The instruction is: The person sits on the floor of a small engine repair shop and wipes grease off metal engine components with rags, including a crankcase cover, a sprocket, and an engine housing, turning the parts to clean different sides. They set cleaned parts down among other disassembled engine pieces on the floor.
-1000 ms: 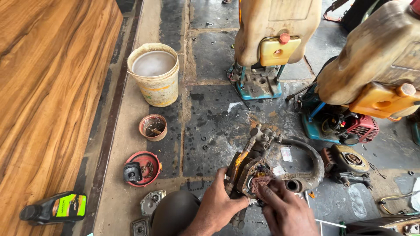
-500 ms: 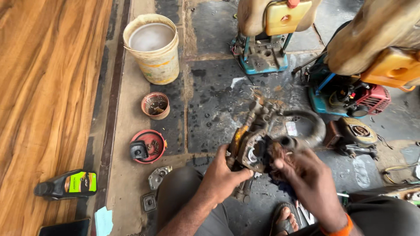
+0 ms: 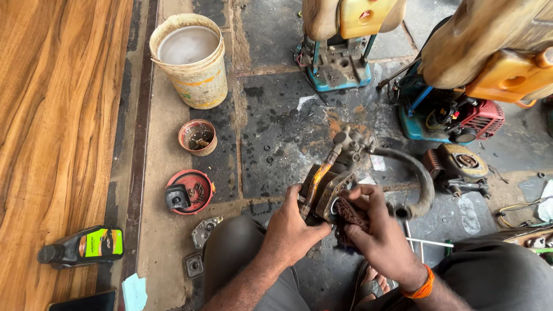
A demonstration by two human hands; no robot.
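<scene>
Pump point(image 3: 325, 187) gripped in left hand point(image 3: 294, 227), right hand point(image 3: 377, 236) pressing rag point(image 3: 348, 212) into it: cleaning step; next likely needs steadier rotation.

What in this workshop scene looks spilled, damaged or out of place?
Dark oily stains blotch the floor tiles, with small washers scattered on them. An oil bottle lies on its side. The pump part between both hands looks grimy and rust-orange.

black oil bottle point(image 3: 80, 246) lying on its side at wood floor edge, green-yellow label point(image 3: 99, 242), cream plastic bucket point(image 3: 192, 59) upright at top with faded orange-green print, dark phone screen point(image 3: 83, 302) at bottom left, pale paper slip point(image 3: 134, 292) beside it
</scene>
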